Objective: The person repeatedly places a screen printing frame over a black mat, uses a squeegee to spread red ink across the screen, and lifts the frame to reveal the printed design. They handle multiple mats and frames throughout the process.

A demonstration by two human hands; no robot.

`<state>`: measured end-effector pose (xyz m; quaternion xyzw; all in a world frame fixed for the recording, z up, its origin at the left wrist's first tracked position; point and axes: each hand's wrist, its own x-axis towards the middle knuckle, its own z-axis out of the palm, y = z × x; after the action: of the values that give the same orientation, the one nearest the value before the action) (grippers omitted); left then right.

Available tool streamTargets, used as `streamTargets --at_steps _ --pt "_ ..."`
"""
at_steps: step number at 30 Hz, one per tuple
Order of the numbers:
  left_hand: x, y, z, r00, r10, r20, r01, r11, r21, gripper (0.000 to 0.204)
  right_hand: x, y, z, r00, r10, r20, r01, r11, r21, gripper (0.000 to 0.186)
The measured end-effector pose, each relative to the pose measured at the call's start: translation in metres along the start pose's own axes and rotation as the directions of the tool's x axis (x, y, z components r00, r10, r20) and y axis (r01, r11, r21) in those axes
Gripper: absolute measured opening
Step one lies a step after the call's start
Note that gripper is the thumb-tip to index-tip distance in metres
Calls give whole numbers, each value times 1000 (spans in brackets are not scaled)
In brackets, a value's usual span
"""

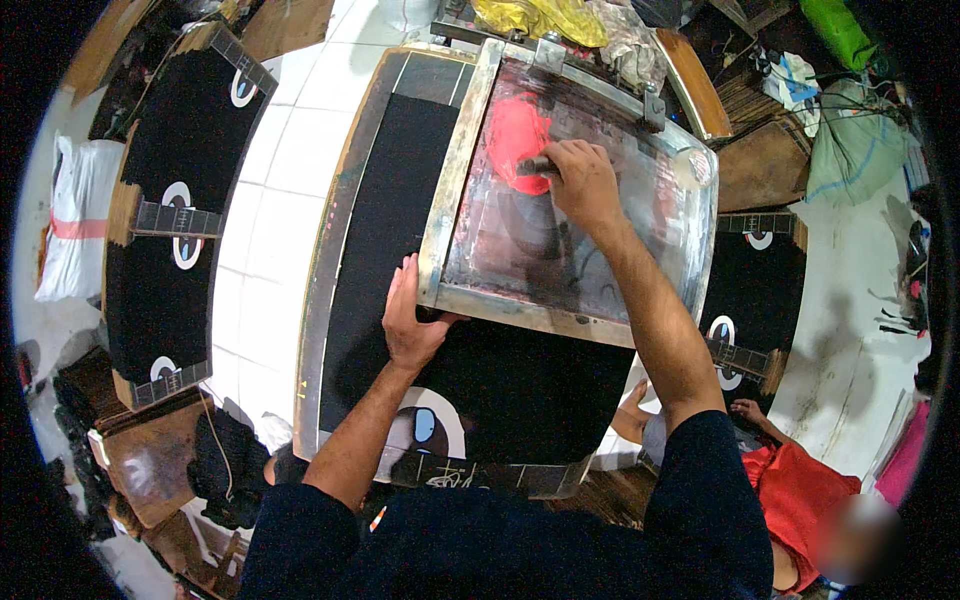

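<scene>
A metal-framed printing screen (455, 180) lies over black cloth (385, 200) stretched on a long board. A patch of red ink (512, 128) sits on the mesh at the far end. My right hand (583, 180) reaches into the frame and is closed on a dark squeegee handle (534, 166) at the edge of the red ink. My left hand (408, 318) presses on the frame's near left corner, thumb hooked over the rim and fingers apart on the cloth.
A second board with black cloth and white oval prints (183, 215) stands at left across a white tiled floor (270, 200). A third printed board (745, 345) lies at right. A person in red (800, 490) sits low at right. Bags and rags (540, 18) pile beyond.
</scene>
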<state>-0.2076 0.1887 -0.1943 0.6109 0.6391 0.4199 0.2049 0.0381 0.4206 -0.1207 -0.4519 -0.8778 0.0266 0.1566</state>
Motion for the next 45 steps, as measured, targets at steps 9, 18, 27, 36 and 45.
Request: streamTargets --at_steps 9,18,27,36,45 --pt "-6 -3 -1 999 30 -14 -30 998 -56 111 14 8 -7 999 46 12 -47 998 48 27" --pt "-8 -8 0 997 73 -22 -74 997 -33 109 28 21 -6 990 -8 144 -8 994 108 26" --pt "-10 -8 3 1000 28 -12 -29 997 -67 108 72 42 25 999 -7 -48 18 976 215 33" --pt "-11 -7 4 998 52 -32 -54 996 -67 110 -69 -35 16 932 209 -296 -167 973 160 51" --pt "2 33 -16 956 237 -174 -250 967 -56 100 -145 -127 -21 768 425 -479 -374 905 202 49"
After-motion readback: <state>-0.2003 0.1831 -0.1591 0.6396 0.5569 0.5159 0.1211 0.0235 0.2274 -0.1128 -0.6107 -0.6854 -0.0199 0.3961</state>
